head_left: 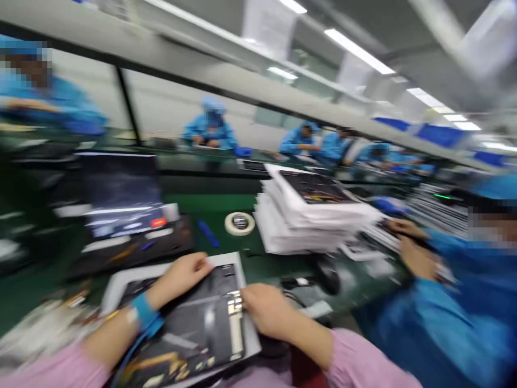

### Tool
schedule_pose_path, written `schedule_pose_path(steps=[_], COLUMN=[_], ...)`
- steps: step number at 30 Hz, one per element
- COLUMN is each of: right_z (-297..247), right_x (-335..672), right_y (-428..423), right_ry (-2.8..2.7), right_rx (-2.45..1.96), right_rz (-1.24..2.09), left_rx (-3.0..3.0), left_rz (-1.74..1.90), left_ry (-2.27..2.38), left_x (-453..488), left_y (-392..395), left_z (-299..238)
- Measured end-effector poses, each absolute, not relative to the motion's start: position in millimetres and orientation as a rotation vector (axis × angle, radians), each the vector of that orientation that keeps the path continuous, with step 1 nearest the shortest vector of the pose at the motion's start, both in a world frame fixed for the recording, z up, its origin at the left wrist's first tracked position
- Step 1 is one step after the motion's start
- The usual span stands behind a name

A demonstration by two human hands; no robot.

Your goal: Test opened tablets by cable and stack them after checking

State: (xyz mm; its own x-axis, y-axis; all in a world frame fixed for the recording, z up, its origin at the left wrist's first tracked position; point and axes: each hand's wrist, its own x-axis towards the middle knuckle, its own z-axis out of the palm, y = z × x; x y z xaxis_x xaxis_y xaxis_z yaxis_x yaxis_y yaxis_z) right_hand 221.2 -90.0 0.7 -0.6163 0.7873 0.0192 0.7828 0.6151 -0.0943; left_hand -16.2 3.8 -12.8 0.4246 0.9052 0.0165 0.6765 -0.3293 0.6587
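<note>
Clearly, the dark panel lies between the two hands on a white sheet, directly left of the right hand and bodyward from the left hand. Left fingers curl at its far edge; right fingers bend at its right edge, nearer the pale strip. Blur hides whether either hand grips. Its long axis is unclear, partly covered by the left forearm.
</note>
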Motion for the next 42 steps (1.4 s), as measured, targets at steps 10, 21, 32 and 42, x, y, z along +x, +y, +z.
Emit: schedule_pose_path(steps=[10, 21, 32, 42], right_z=[-15, -4, -3, -2], right_x=[254, 241, 240, 231], right_y=[-59, -62, -54, -60], right_ry=[-2.31, -2.498, -2.456, -2.505], right_rx=[-1.016, -1.024, -0.958, -1.021], right_rz=[0.049, 0.203, 0.216, 0.191], left_rx=[2.037, 2.078, 2.052, 2.056], left_rz=[0.641, 0.52, 0.54, 0.543], left_ry=[1.425, 1.473, 1.5, 1.545], left_x=[-26, -25, -22, -17], left_y=[10, 11, 12, 7], left_z=[4, 1, -2, 1])
